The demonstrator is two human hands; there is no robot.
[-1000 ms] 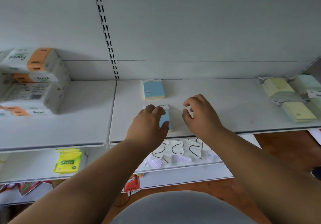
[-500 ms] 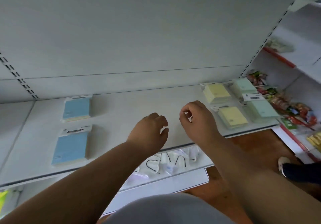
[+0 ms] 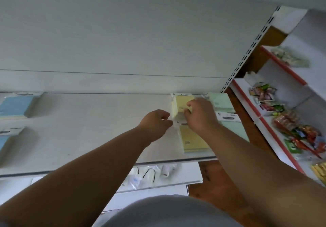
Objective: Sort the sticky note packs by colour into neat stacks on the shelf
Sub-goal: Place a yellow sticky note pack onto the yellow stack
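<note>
yellow pack (image 3: 181, 104), shelf (image 3: 98, 138), two o'clock: tilted, pinched by right hand (image 3: 200, 115); left hand (image 3: 155, 122) curled beside, grip unclear. judged light, stiff, wrapper slippery; best held by edges.

Both hands reached yellow pack (image 3: 181, 106) (right (image 3: 200, 114) gripping it).

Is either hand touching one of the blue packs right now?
No: both the left hand and right hand are at the yellow packs, far from the blue packs at the shelf's left end.
</note>
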